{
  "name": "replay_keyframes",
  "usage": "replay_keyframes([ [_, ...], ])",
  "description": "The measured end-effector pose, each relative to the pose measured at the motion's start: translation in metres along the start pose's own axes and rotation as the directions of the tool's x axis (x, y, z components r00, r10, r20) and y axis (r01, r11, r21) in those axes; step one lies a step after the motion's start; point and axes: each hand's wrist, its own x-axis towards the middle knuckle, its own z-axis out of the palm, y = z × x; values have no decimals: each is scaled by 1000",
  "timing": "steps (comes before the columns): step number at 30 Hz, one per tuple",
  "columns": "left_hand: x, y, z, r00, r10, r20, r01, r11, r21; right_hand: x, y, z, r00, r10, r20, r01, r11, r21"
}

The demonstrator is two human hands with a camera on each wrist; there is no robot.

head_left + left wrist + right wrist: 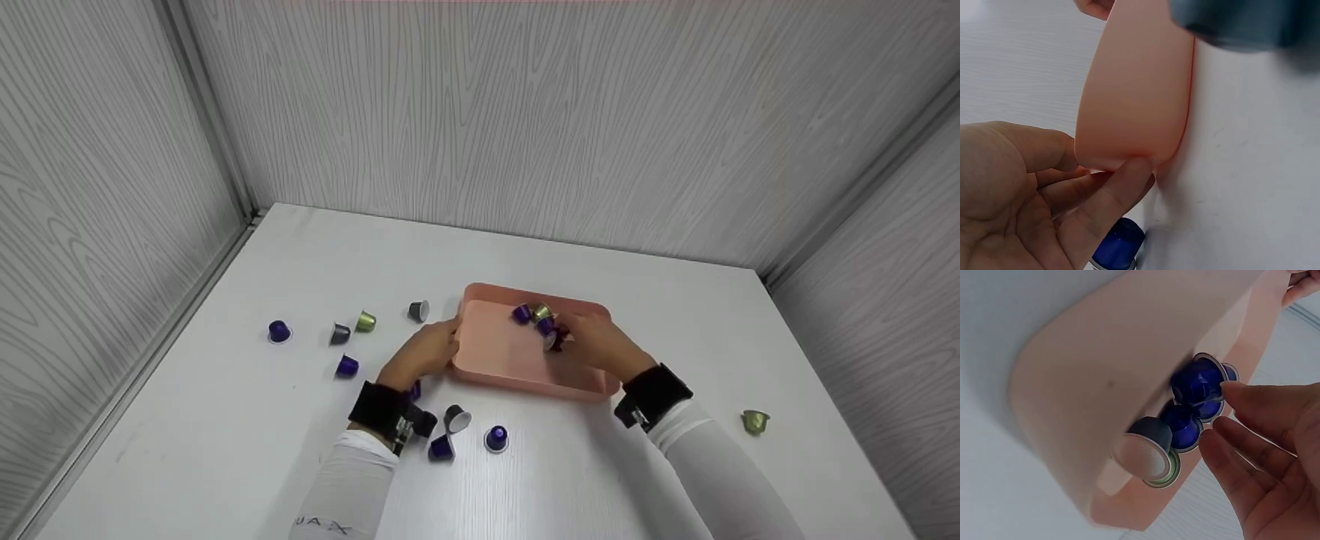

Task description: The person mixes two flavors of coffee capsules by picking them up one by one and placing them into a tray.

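My left hand (431, 349) grips the left end of a shallow pink tray (495, 356). In the left wrist view its thumb and fingers pinch the tray wall (1134, 84), with a blue coffee capsule (1120, 244) just below. Over the tray's right part is my right hand (596, 341), fingers loosely bent. In the right wrist view its thumb tip touches or nearly touches the rim of a blue coffee capsule (1199, 379); a gap shows between thumb and fingers. More blue capsules, a grey capsule (1148, 441) and a green capsule (1168, 475) lie clustered beside it.
Left of the tray lie a grey capsule (419, 310), a green capsule (366, 322) and several others. In front are a purple capsule (496, 438) and a white-lidded capsule (457, 418). Another green capsule (755, 421) sits far right. Grey wood-patterned panels (480, 112) enclose the white table (360, 255).
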Motion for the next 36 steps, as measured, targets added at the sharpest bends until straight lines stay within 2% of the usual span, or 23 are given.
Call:
replay_keyframes([
  [3,0,0,0,1000,8,-6,-8,1000,-5,-6,2,-3,998,-31,-46,33,999,39],
  [7,1,1,0,1000,25,-12,-25,1000,1,-16,3,-6,996,-23,-81,26,999,31],
  [10,1,2,0,1000,-3,3,3,1000,0,-27,4,-6,994,-21,-111,22,1000,9],
  [14,3,3,1,998,-56,27,56,998,-5,-42,6,-2,979,-87,-187,84,996,-25],
  [18,4,3,0,997,-66,26,66,998,-4,-54,7,1,962,-121,-245,111,992,-52],
  [26,2,2,2,999,-41,9,41,999,-11,-77,9,2,967,-59,-248,64,998,13],
  [30,2,2,2,999,-36,8,36,999,-7,-92,12,0,967,3,-254,2,1000,18],
  [36,2,1,1,1000,-11,-9,11,1000,4,-110,17,0,961,51,-271,-55,998,-7],
])
